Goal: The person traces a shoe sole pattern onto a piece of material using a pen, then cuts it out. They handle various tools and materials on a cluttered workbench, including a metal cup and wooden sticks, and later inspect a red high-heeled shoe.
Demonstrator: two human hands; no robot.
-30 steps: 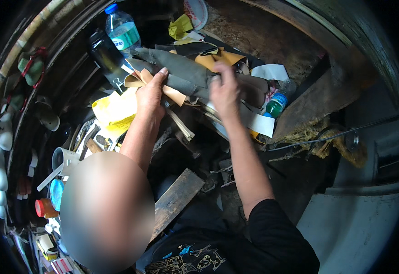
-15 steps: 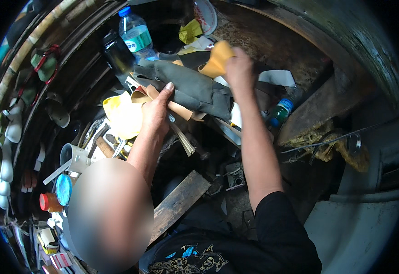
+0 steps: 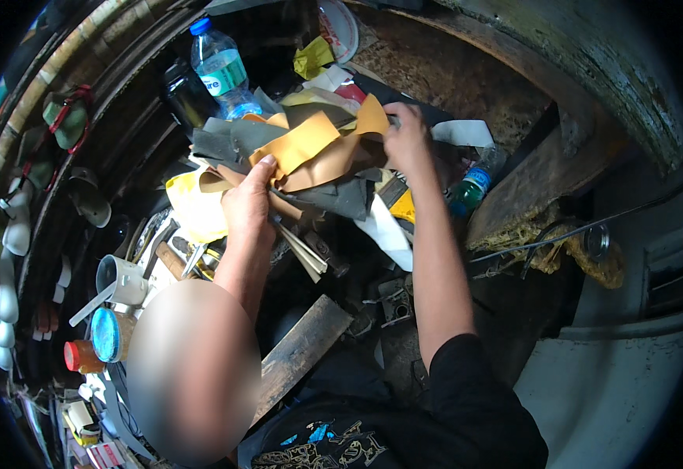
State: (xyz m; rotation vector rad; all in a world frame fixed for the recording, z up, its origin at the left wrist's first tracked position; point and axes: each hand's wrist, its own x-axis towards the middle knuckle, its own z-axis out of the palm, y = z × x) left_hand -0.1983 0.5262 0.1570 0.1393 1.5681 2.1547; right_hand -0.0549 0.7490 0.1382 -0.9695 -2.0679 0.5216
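My left hand (image 3: 249, 207) is closed round the near side of a loose bundle of leather-like sheet scraps, thumb on top. Uppermost lies a yellow-orange piece (image 3: 301, 146), over a brown piece (image 3: 329, 166) and dark grey pieces (image 3: 228, 142). At the bundle's right end my right hand (image 3: 408, 142) has its fingers bent and pinched at the edge of a smaller orange flap (image 3: 372, 117). Its fingertips are partly hidden. Thin pale strips (image 3: 302, 252) stick out below my left hand. A white strip (image 3: 387, 234) hangs beneath the bundle.
A water bottle (image 3: 220, 66) and a black bottle (image 3: 189, 95) stand behind the bundle. A green bottle (image 3: 470, 187) lies right of my right forearm. Left are a hammer (image 3: 171, 254), a grey measuring cup (image 3: 125, 280) and a blue-lidded jar (image 3: 108, 334). A wooden plank (image 3: 306, 352) lies nearer me.
The orange piece my right hand held raised now lies across the bundle. My right hand has come down to the bundle's right end. The scraps have fanned out, showing more brown and orange.
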